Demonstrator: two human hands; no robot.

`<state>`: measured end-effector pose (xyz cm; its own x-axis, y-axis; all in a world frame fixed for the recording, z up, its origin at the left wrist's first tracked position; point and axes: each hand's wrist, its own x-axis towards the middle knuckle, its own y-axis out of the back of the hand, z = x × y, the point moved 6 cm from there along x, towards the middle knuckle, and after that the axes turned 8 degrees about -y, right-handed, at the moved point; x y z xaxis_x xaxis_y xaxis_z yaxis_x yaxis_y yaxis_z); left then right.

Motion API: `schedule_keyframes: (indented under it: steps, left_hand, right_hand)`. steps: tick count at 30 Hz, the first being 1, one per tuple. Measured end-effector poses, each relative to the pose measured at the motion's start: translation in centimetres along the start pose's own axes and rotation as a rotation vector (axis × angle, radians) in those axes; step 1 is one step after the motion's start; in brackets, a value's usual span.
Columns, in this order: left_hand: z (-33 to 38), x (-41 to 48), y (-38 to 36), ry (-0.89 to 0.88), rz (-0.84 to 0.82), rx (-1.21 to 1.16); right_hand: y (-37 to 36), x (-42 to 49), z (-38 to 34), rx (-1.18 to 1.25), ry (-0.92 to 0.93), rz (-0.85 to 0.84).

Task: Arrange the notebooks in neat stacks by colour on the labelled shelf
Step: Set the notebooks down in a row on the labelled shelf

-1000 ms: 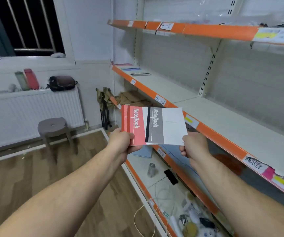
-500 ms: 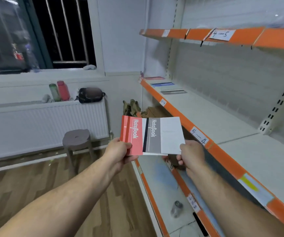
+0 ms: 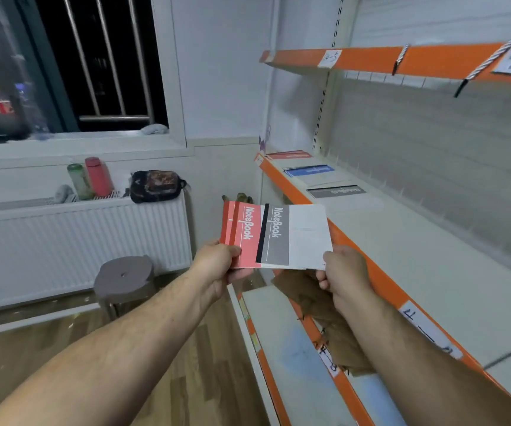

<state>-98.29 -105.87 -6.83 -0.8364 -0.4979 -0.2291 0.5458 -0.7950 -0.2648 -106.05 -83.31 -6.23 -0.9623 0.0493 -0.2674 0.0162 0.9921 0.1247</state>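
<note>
Red notebook (image 3: 242, 232), grey notebook (image 3: 294, 238), held by outer edges beside orange shelf edge (image 3: 385, 287).

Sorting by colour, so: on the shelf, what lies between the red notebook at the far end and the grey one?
The head view shows the blue notebook lying between the red notebook and the grey notebook on the shelf.

Two bottles (image 3: 90, 180) and dark bag (image 3: 156, 186) atop radiator (image 3: 79, 241); stool (image 3: 124, 276) below.

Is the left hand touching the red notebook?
Touching. The head view shows the left hand gripping the red notebook at its lower corner, with the thumb lying on the cover.
</note>
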Motion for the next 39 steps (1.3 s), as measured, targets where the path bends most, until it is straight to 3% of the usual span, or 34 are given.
schedule_keyframes:
  steps: [15, 29, 39]
  left_hand:
    - [8.4, 27.6, -2.6, 0.022, -0.209, 0.059]
    - [10.5, 46.4, -12.5, 0.019, -0.322, 0.187]
    - [10.8, 56.1, -19.7, 0.008, -0.512, 0.406]
  right_hand:
    - [-13.2, 17.2, -8.2, 0.053, -0.043, 0.207]
    - [-15.6, 35.8, -14.0, 0.096, -0.081, 0.254]
    - [-15.5, 41.4, -15.7, 0.217, -0.148, 0.421]
